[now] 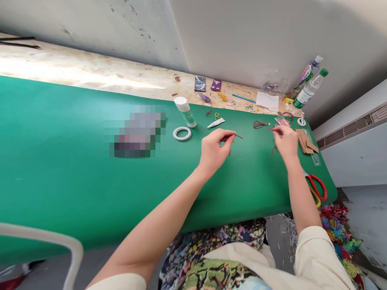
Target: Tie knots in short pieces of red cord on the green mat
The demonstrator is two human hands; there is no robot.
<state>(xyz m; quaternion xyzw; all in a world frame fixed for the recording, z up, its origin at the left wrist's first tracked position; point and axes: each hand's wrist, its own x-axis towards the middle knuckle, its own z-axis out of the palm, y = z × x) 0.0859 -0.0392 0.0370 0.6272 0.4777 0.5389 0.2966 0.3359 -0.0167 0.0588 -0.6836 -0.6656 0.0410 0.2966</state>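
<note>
My left hand (215, 150) is closed in a pinch above the green table mat, holding a short dark red cord (238, 137) whose end sticks out past the fingertips. Further right, my right hand (286, 141) is also pinched. A thin reddish end, which looks like cord, shows at its fingertips. Just beyond those fingers lies a looped bundle of dark red cord (260, 125), with a small white bead (269, 124) beside it. Behind my left hand are a small white tube (216, 123), a white tape ring (182, 133) and a white-capped glue stick (188, 113).
Red-handled scissors (319, 187) lie by my right forearm. Brown cards (305, 141) rest on a clear ruler (316, 159) at the right edge. Plastic bottles (308, 90) stand at the back right. A blurred-out object (139, 133) lies left. A white bar (45, 234) curves across the lower left.
</note>
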